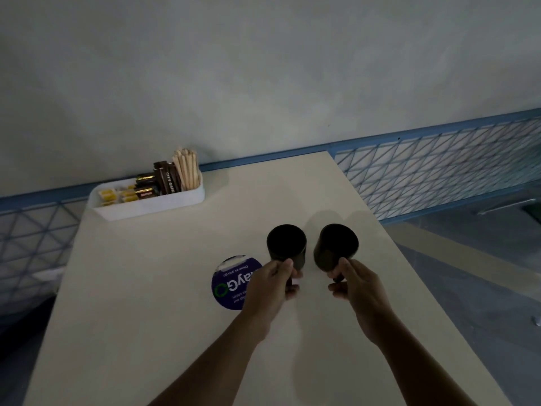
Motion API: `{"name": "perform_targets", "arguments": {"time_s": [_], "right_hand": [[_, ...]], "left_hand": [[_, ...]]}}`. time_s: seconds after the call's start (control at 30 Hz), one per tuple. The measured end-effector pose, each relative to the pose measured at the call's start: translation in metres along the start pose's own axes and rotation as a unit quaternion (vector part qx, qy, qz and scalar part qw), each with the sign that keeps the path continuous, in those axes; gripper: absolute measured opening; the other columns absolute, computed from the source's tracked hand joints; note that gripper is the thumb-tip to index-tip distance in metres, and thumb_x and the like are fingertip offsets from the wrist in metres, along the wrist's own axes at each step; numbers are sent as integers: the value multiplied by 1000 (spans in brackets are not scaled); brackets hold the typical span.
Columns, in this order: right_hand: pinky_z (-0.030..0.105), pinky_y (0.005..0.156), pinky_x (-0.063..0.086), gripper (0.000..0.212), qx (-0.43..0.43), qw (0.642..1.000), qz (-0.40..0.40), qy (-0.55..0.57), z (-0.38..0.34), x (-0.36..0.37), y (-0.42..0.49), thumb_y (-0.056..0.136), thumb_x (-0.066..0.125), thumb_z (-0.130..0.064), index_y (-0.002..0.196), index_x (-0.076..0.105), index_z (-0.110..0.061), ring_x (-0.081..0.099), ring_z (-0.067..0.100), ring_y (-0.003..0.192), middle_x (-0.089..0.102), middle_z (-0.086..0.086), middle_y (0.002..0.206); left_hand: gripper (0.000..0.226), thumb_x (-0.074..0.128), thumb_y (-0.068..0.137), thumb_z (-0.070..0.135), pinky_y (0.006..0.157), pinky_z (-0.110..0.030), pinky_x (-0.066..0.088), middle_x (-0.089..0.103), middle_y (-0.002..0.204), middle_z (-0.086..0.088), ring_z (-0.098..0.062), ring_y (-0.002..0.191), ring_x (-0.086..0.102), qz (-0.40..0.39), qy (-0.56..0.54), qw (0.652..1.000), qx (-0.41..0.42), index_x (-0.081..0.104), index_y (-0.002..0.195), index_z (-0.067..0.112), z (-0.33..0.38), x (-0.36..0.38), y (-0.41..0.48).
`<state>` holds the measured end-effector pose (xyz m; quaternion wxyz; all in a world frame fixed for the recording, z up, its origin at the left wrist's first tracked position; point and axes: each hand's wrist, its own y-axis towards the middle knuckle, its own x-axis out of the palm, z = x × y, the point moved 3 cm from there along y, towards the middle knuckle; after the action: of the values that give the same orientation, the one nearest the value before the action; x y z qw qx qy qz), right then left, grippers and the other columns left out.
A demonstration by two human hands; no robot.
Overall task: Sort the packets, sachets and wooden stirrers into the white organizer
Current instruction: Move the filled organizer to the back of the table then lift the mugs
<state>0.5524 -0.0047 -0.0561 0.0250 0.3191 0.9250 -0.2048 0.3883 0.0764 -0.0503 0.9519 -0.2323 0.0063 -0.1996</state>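
The white organizer (152, 205) stands at the table's far left edge. Its right end holds upright wooden stirrers (187, 171); beside them are brown sachets (167, 178), dark packets (145, 186) and yellow packets (109, 196) at the left end. My left hand (273, 284) grips a black cup (287, 246) near the table's middle. My right hand (355, 284) grips a second black cup (336, 247), tilted with its mouth facing me. Both cups look empty inside.
A round purple sticker (231, 284) lies on the cream table (146, 303), partly under my left hand. Blue wire-mesh panels (439, 171) run along the wall behind the table. The table's right edge drops to the floor (483, 288).
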Motion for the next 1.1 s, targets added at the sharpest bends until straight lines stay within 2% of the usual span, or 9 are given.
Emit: {"name": "perform_targets", "arguments": {"time_s": [0.1,0.27,0.47,0.67,0.87,1.1], "right_hand": [[37,68,47,33,-2,1000,-3,1,-14,25,10,103,46,-24,83,64,-5,58,27,71,68,23,93],[38,70,50,33,-13,999,-29,-13,-33,59,28,102,46,-26,85,66,-5,60,26,72,69,19,92],[39,69,52,34,-25,998,-52,-30,-55,97,63,99,50,-29,82,67,-5,62,23,69,71,17,90],[41,72,53,35,-26,997,-65,-42,-76,129,107,100,50,-30,77,66,-9,62,22,66,72,14,87],[49,82,57,32,-27,994,-86,-65,-93,155,150,98,51,-31,79,67,-11,65,23,71,72,10,89],[49,83,57,31,-40,991,-92,-92,-106,181,195,99,49,-33,84,67,-13,67,24,74,73,6,89]], "left_hand": [[29,54,99,28,87,-45,58,75,95,-10,-29,86,70,33,-17,999,4,64,79,10,12,-26,6],[28,55,99,29,88,-42,59,76,94,-7,-28,90,72,74,-6,997,9,67,82,10,29,-60,21],[31,55,98,31,88,-47,58,76,93,-7,-33,87,73,107,-15,994,8,67,77,12,47,-88,52],[31,55,98,31,90,-46,57,75,97,-8,-34,93,71,121,-27,992,8,65,75,13,71,-102,95],[28,55,98,33,90,-45,58,74,100,-8,-30,92,71,125,-22,992,10,64,81,14,86,-109,141],[29,54,98,33,91,-45,57,74,100,-9,-29,94,70,139,-33,990,2,64,80,13,91,-118,190]]}}
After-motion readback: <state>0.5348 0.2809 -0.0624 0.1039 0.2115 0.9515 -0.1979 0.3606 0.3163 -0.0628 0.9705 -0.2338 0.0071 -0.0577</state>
